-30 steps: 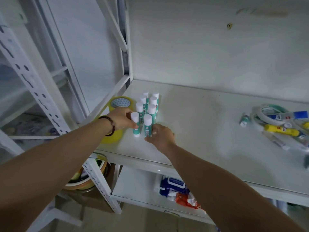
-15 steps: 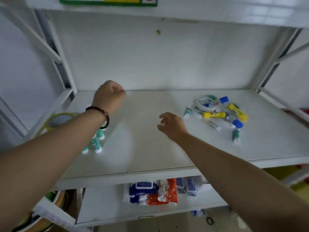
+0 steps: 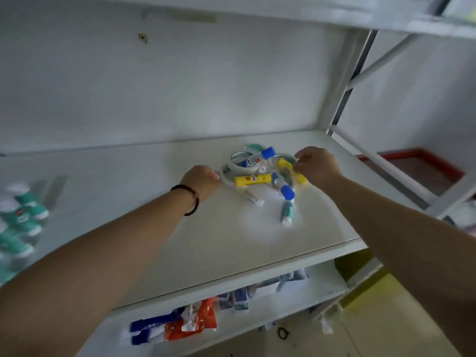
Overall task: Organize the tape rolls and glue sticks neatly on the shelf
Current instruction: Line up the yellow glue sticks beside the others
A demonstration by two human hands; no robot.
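Note:
On the white shelf board [image 3: 219,248], a pile of clear tape rolls [image 3: 240,158] and glue sticks lies right of centre. In it are a yellow stick [image 3: 252,180], blue-capped sticks [image 3: 258,157], a teal stick [image 3: 287,213] and a small white one [image 3: 253,199]. My left hand [image 3: 203,180], fingers curled, is at the left rim of a tape roll [image 3: 226,177]; its fingertips are hidden. My right hand [image 3: 318,166] pinches a second yellow glue stick [image 3: 284,166] at the pile's right side. A blurred group of upright teal glue sticks [image 3: 25,211] stands at the far left.
The shelf's back wall [image 3: 206,86] rises behind the pile. A white upright and slanted braces [image 3: 381,163] close the right end. Another board [image 3: 283,11] hangs overhead. On the lower shelf lie blue and orange packets [image 3: 190,322].
Both hands moved from the upright teal glue sticks at the left across to the pile. The view swung right with them. The right hand now pinches a yellow stick.

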